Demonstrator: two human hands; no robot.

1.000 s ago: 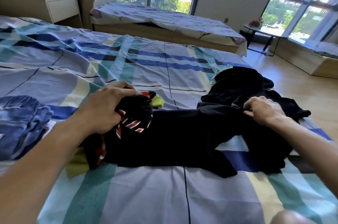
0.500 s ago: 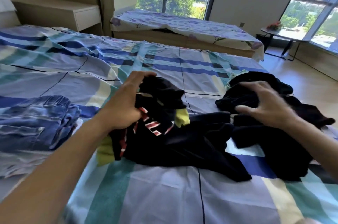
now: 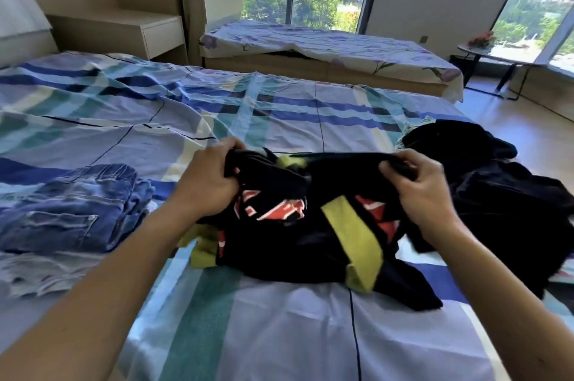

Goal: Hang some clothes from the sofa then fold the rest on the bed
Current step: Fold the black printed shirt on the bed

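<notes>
A black garment (image 3: 310, 231) with red-white print and yellow-green bands lies bunched on the striped bed (image 3: 279, 334) in front of me. My left hand (image 3: 208, 181) grips its upper left edge, fingers curled round the cloth. My right hand (image 3: 419, 185) pinches the upper right edge, and the top edge is stretched between both hands, lifted a little off the bed. A pile of other black clothes (image 3: 484, 181) lies just to the right, touching the garment.
Folded blue jeans (image 3: 71, 203) sit on the bed at the left, on top of a pale folded piece (image 3: 37, 268). Beyond the bed stand a sofa under a floral sheet (image 3: 326, 48), a bedside unit (image 3: 133, 32) and a small round table (image 3: 497, 54).
My right hand left the black pile and took hold of the printed garment's right edge. Both hands raised and spread its top edge; the garment shifted rightward toward the middle.
</notes>
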